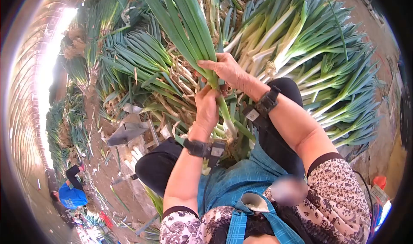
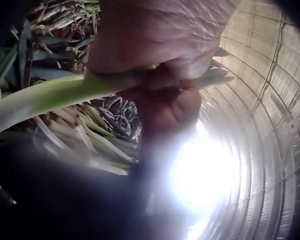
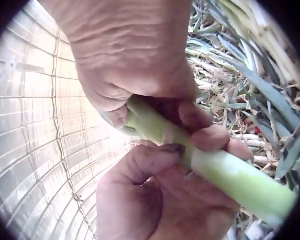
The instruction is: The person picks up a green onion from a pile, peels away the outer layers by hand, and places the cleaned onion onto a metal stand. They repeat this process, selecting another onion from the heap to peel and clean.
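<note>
A long green onion point(image 1: 225, 112) runs between both hands, its fan of leaves upward and its pale root end down near the lap. My right hand point(image 1: 231, 71) grips it where the leaves begin, thumb laid across the leaf bases. Just below, my left hand point(image 1: 207, 108) holds the upper stalk. In the right wrist view the left thumb point(image 3: 157, 157) presses on the green stalk point(image 3: 240, 182), close to the right fingers. The left wrist view shows the stalk point(image 2: 55, 95) passing under the left hand point(image 2: 150, 37), which hides part of it.
Trimmed green onions point(image 1: 318, 67) lie heaped on the right, with more piles point(image 1: 133, 54) at the left. Loose peelings surround the knees. A metal stand point(image 1: 129, 133) is beside the left knee. Far left, a person in a blue shirt point(image 1: 72, 195) is bent over.
</note>
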